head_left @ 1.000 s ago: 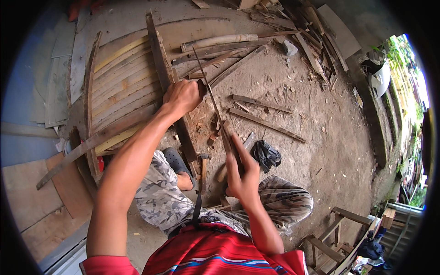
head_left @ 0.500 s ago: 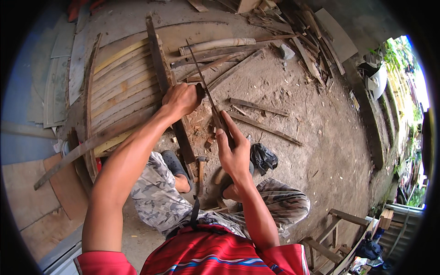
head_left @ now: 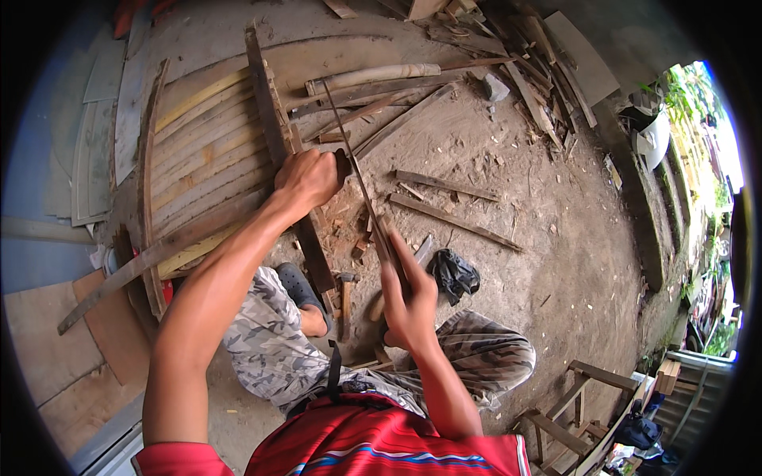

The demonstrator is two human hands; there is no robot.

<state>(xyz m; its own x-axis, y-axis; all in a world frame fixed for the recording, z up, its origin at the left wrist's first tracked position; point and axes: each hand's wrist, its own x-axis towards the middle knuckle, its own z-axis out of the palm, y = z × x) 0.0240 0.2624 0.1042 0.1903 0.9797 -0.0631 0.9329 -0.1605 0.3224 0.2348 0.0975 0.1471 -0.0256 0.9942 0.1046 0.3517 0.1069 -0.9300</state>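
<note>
My left hand (head_left: 307, 182) is closed round a long wooden board (head_left: 171, 247), close to its right end. The board slants up from the lower left, across a slatted wooden frame (head_left: 208, 159). In my right hand (head_left: 410, 297) is the handle of a handsaw (head_left: 354, 161). Its thin blade points away from me and passes at the board's dark end, just right of my left fist. Whether the teeth are in the wood I cannot tell. The fingers of my right hand partly hide the saw handle.
A hammer (head_left: 346, 308) stands out between my feet, and a black plastic bag (head_left: 454, 276) lies right of my right hand. Loose wood strips (head_left: 456, 222) are on the dirt floor. Scrap wood (head_left: 548, 71) is piled at the far right; a wooden stool frame (head_left: 563, 432) is near right.
My right hand has drawn the handsaw back toward me. My left hand stays on the board, shifted very slightly left in the picture.
</note>
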